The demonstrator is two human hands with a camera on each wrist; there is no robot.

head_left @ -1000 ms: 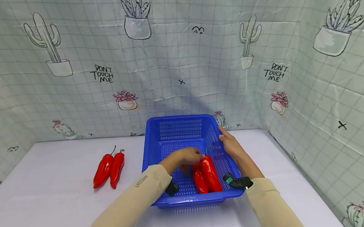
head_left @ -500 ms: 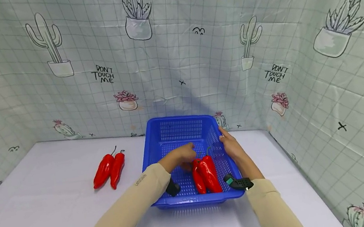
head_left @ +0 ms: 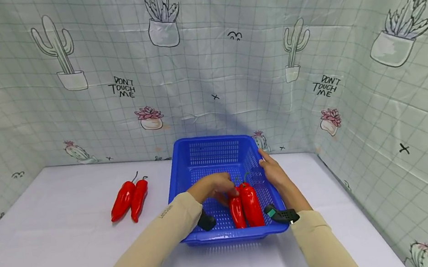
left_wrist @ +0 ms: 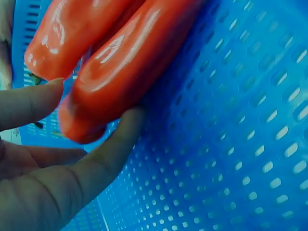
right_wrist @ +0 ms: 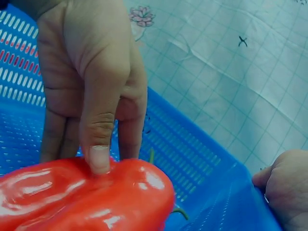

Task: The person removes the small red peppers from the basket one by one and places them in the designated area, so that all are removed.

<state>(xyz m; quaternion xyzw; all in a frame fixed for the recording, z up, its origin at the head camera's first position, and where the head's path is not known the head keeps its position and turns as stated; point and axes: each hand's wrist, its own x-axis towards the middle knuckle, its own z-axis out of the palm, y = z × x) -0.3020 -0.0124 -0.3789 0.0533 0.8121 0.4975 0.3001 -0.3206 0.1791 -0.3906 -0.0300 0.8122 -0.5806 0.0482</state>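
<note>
In the head view a blue plastic basket [head_left: 233,235] holds two long red peppers side by side, stems toward the far end. My left hand [head_left: 218,185] reaches in from the left and grips the stem end of the left red pepper [head_left: 237,213]. The left wrist view shows the thumb [left_wrist: 108,156] against one side of this pepper and a fingertip by its other side. Close beside it lies the right red pepper [head_left: 252,206]. My right hand [head_left: 274,173] holds the basket's right rim, fingers along the outside.
Two more red peppers, a left one [head_left: 123,201] and a right one [head_left: 139,200], lie on the white table [head_left: 61,248] left of the basket. A printed cloth [head_left: 203,61] hangs behind and along the sides. Dark bands sit on both wrists.
My left hand lifted off the peppers' stem ends, drew a little left, then came back down onto the left pepper. The right pepper shifted slightly right. My right hand stayed on the rim.
</note>
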